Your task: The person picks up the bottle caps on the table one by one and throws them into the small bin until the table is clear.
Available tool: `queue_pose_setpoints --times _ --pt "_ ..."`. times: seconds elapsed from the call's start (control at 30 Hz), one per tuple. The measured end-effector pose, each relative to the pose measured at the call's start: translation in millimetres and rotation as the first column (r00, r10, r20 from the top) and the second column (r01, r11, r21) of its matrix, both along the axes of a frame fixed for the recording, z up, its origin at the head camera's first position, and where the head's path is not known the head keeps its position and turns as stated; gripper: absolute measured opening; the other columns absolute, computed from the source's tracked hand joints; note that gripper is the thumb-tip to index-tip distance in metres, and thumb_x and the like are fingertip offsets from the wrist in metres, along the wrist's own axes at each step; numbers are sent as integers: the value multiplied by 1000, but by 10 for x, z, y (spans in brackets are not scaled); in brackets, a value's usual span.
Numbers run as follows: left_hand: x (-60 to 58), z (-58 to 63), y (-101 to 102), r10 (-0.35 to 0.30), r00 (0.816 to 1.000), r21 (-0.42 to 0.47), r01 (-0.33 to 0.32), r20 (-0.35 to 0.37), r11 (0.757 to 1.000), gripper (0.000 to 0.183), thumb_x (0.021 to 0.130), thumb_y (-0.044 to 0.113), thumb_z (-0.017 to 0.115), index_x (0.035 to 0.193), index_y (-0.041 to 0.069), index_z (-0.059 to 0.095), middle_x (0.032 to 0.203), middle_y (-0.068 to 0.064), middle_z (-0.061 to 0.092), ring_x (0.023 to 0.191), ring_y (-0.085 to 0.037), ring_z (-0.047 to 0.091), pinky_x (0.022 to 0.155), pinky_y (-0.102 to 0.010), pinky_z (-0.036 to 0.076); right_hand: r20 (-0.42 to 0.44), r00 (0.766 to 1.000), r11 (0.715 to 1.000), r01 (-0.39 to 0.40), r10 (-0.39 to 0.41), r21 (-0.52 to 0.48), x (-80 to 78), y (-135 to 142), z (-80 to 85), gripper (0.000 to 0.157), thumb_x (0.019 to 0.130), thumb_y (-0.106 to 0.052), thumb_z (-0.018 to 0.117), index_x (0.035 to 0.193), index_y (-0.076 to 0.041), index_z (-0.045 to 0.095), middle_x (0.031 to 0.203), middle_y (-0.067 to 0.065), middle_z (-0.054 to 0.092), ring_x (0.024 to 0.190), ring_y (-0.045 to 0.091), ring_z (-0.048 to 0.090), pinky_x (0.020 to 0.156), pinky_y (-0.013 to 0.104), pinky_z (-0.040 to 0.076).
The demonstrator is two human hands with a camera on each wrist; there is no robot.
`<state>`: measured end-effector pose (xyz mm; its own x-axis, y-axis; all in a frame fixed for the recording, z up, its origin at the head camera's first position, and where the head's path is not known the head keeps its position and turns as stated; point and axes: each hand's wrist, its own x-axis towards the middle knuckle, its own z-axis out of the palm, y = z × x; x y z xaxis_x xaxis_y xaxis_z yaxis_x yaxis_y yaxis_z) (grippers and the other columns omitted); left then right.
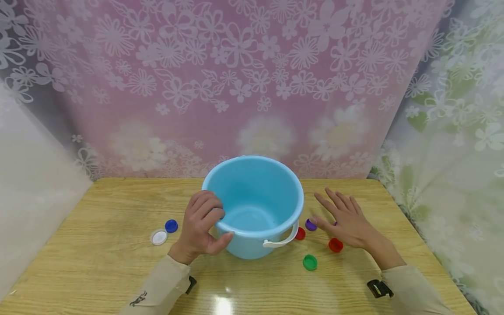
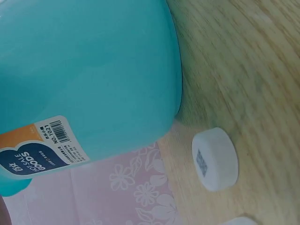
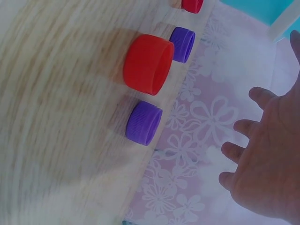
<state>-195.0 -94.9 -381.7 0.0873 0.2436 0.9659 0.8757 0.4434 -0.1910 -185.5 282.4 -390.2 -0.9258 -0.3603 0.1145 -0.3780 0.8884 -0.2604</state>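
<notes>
Currently, the bucket (image 1: 252,250) is on the table (image 1: 98,262), its rim (image 1: 300,199) held in the left grip (image 1: 202,223); the right grip (image 1: 348,225), fingers (image 1: 326,203) spread, hovers empty near the caps (image 1: 336,245). A firm rim hold should prevent tipping; a light pinch would suit the caps.

Diffuse light is filling the head view, glare is whitening the table (image 1: 252,291) at lower centre, the large red cap (image 3: 140,64) is casting a soft shadow in the right wrist view, and fine print on the label (image 2: 44,147) is blurring in the left wrist view.
</notes>
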Motion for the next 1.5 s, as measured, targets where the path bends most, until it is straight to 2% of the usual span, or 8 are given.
queue_pose_setpoints --times 0.13,0.27,0.43,0.57,0.73,0.97,1.5 --pt "9 11 -20 -6 1000 -30 7 28 1000 43 91 47 47 68 10 47 69 -3 49 67 -25 50 75 -47 41 1 1000 1000 -2 2 2 9 9 -20 73 92 -55 50 152 -20 26 155 19 15 137 47 12 105 64 -2" --pt "42 28 -47 -6 995 -75 14 102 997 42 91 47 47 68 12 47 68 -1 47 68 -24 47 76 -45 38 1 1000 1000 -3 3 1 12 21 -38 72 93 -54 50 152 -19 27 155 20 16 137 47 13 105 64 -1" --pt "102 69 -92 24 975 -147 9 219 989 42 92 48 45 70 13 45 69 0 46 70 -22 44 76 -43 35 21 1000 1000 2 -2 -4 19 21 -54 72 93 -54 49 151 -19 27 155 20 16 137 47 12 105 64 -2" --pt "134 92 -123 49 960 -193 5 275 981 41 93 49 43 72 14 45 71 1 45 72 -20 43 78 -43 35 38 999 1000 7 -6 -5 27 35 -64 71 94 -54 48 151 -18 28 155 20 15 138 47 11 105 64 -3" --pt "152 100 -142 64 950 -215 3 305 977 42 94 49 42 73 14 45 72 1 44 72 -20 42 78 -42 34 43 999 1000 9 -8 -9 39 78 -77 70 94 -53 48 151 -18 29 155 20 15 137 48 12 105 65 1" --pt "176 128 -149 68 939 -238 15 338 971 41 94 49 41 73 14 45 73 2 42 72 -19 39 78 -41 32 36 999 1000 22 -23 11 39 187 -73 70 94 -54 47 151 -17 28 154 21 17 135 51 16 101 68 13" --pt "214 157 -187 112 909 -313 22 402 949 42 95 52 38 76 15 44 75 3 39 75 -18 37 80 -41 30 83 995 998 49 -53 49 -30 291 -41 76 92 -61 45 152 -19 24 153 21 21 133 52 20 93 73 23"
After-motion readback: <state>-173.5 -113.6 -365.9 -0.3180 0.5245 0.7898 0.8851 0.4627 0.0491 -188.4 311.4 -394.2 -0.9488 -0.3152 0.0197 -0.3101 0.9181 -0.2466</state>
